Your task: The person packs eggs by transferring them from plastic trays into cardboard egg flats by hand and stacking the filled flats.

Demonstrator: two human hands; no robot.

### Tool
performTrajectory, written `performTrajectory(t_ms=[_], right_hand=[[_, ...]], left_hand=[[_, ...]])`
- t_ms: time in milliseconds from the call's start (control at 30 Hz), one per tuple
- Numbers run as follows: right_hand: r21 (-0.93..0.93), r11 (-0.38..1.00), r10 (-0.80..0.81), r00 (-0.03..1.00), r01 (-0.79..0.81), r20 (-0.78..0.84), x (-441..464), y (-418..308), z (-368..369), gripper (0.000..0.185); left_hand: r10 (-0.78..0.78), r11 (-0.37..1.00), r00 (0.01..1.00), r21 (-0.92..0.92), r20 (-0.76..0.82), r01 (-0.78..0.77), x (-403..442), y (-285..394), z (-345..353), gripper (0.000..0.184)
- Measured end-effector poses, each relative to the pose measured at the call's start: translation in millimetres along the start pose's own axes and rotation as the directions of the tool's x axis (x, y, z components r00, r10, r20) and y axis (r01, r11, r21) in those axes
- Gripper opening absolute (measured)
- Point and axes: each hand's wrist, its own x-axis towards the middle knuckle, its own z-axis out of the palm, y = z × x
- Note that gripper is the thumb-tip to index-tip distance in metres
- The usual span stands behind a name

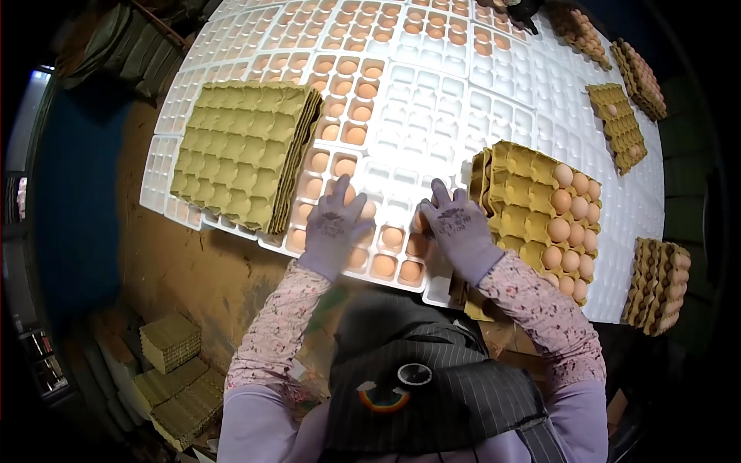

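Note:
My left hand (pixel 334 228), in a purple-grey work glove, reaches palm down over a white tray (pixel 390 292) with square pockets. Its fingers curve around a brown egg (pixel 368 209) by the thumb side; other eggs sit in pockets around it. My right hand (pixel 461 231), gloved alike, is over the same tray's right side, its thumb and fingers bent around another egg (pixel 421 222) that the hand partly hides. In the front pockets rest several eggs, among them one egg (pixel 384 266). Right of my right hand lies a pulp egg carton (pixel 513 185) with eggs in its right columns.
A stack of pulp cartons (pixel 239 147) stands on the trays at left. More white trays (pixel 421 100) stretch away, some holding eggs. Along the right edge are filled cartons (pixel 656 285). Carton bundles (pixel 171 339) lie low at left. Part of another person (pixel 525 11) shows at the far edge.

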Motion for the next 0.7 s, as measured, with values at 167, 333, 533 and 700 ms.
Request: performTrajectory(t_ms=[167,333,533,700], right_hand=[[0.199,0.979,-0.073,0.989,0.046,0.130,37,-15,14,0.053],[0.314,0.948,0.050,0.999,-0.053,0.017,58,-19,22,0.046],[0.458,0.872,0.231,0.970,-0.173,-0.072,80,6,35,0.055],[0.540,0.838,0.248,0.934,-0.074,-0.256,-2,15,-24,0.040]], left_hand=[[0.092,0.995,0.988,-0.046,0.121,-0.087,37,-17,15,0.042],[0.070,0.955,0.974,-0.298,0.216,-0.003,73,-19,13,0.045],[-0.010,0.660,0.995,-0.748,-0.101,-0.069,102,20,49,0.062],[0.240,0.932,0.963,-0.247,-0.124,-0.264,106,33,101,0.055]])
